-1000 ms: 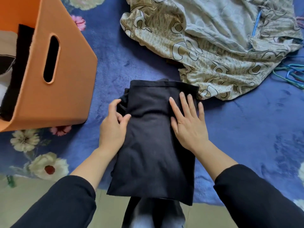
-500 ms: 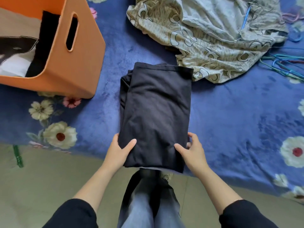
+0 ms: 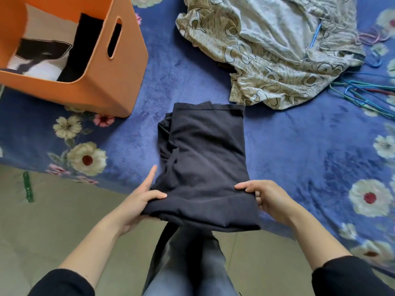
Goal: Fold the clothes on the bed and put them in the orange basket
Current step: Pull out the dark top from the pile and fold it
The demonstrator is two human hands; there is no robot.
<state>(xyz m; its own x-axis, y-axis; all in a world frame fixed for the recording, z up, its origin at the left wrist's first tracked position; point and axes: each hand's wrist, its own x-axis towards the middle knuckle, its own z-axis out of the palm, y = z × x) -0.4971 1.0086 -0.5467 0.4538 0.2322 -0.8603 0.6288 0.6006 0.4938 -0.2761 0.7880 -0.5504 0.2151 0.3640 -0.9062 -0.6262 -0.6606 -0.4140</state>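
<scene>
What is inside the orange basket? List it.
The orange plastic basket holds a folded white garment with black print and a folded black garment upright beside it. Anything beneath them is covered.

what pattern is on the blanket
Blue blanket with white and pink flowers, head view.

The bed fills the view from 9 o'clock round to 4 o'clock. It is covered by a plush blue blanket printed with cream flowers that have red or pink centres. Its near edge slants from 9 o'clock down toward 4 o'clock. Below it, from 8 to 5 o'clock, is a floor of pale olive-beige tiles with thin joints. A small green ridged object lies on the floor at 8 o'clock, near the bed's edge. The light is soft and even.
</scene>
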